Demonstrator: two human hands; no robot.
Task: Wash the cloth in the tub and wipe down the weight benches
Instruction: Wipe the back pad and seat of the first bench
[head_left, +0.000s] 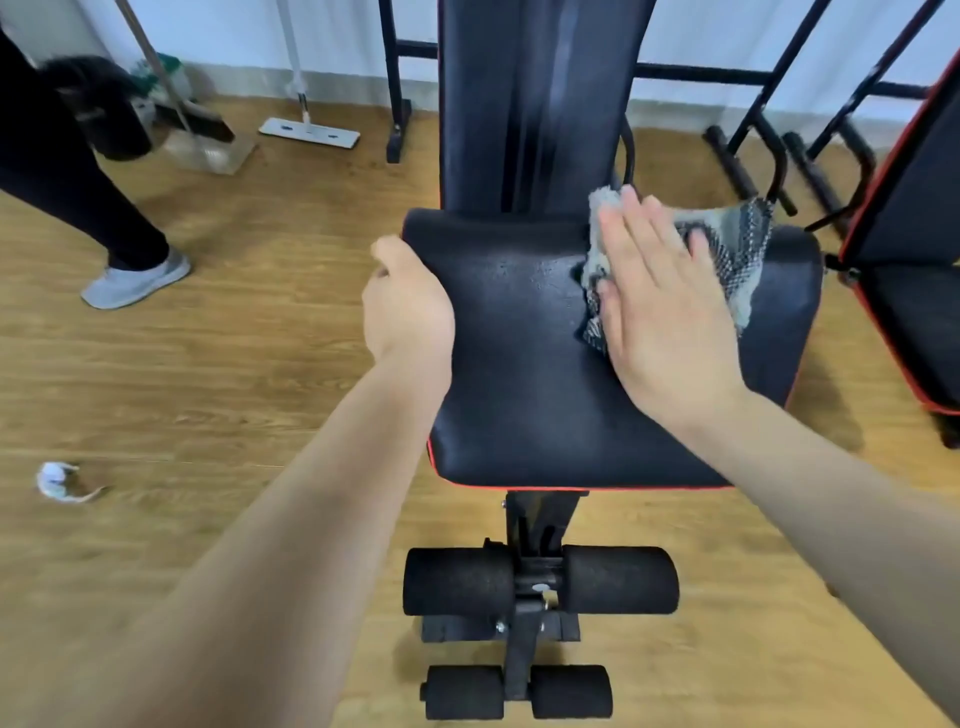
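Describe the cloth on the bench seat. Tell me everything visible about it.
The cloth is a crumpled rag, woven in a black-and-white check with grey patches and a pale fluffy edge. It looks soft; whether it is wet cannot be told. It lies bunched on the far right part of the black seat pad, near the backrest. The right hand presses flat on it with straight fingers, covering its left part.
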